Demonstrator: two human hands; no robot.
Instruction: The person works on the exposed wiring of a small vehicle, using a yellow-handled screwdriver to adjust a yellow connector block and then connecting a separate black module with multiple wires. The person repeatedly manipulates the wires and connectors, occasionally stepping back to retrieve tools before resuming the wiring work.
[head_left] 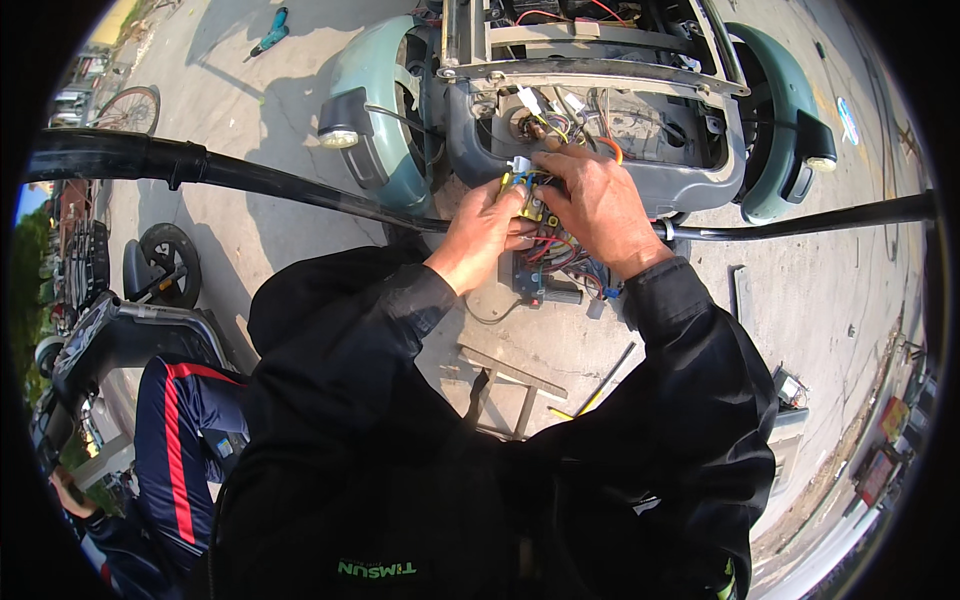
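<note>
My left hand (482, 228) is closed, with thumb and fingers gripping a small yellow wiring connector (534, 207). From the other side my right hand (597, 203) pinches at the same cluster, its fingertips bent over it. A white plug (519, 166) pokes up between the two hands. Red, black and yellow wires (560, 250) hang below my fingers in a loose bundle. More loose wires (555, 125) with white plugs come out of the open front of the vehicle body (465, 150) just beyond. My fingers partly hide the connector.
A black handlebar (270, 185) stretches across both sides. Green fenders with lamps, the left one (365, 95) and the right one (780, 120), flank the metal frame (590, 75). Behind me stands a small wooden stool (512, 372). A person in striped trousers (178, 455) is at left.
</note>
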